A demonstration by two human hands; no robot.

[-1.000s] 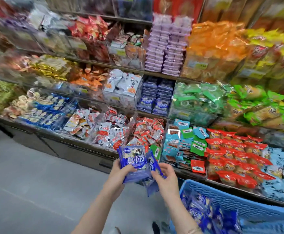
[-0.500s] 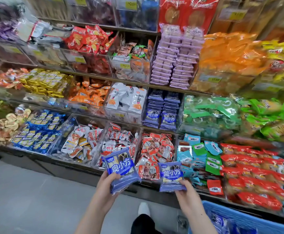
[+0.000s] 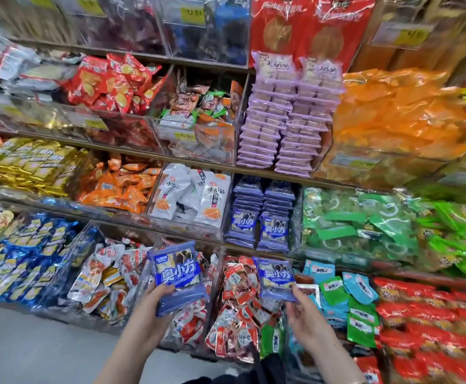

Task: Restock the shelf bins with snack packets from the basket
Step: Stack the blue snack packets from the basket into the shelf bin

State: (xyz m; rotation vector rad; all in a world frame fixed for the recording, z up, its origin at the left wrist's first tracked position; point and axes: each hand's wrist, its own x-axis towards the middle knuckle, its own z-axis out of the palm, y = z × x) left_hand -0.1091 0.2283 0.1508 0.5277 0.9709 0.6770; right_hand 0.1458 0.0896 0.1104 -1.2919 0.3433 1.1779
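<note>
My left hand (image 3: pixel 154 309) grips a stack of blue packets (image 3: pixel 177 275); my right hand (image 3: pixel 304 314) pinches a second blue stack (image 3: pixel 276 278) from below. Both are held up over the bottom bins. Above and between my hands, the matching blue bin (image 3: pixel 262 214) sits on the middle shelf, partly filled.

Both forearms are bare, sleeveless; dark trousers (image 3: pixel 270 367) show below.

Head camera, one view only.
Worn high, it looks forward and down, close on the shelf bins (image 3: pixel 187 151) at arm's reach.
</note>
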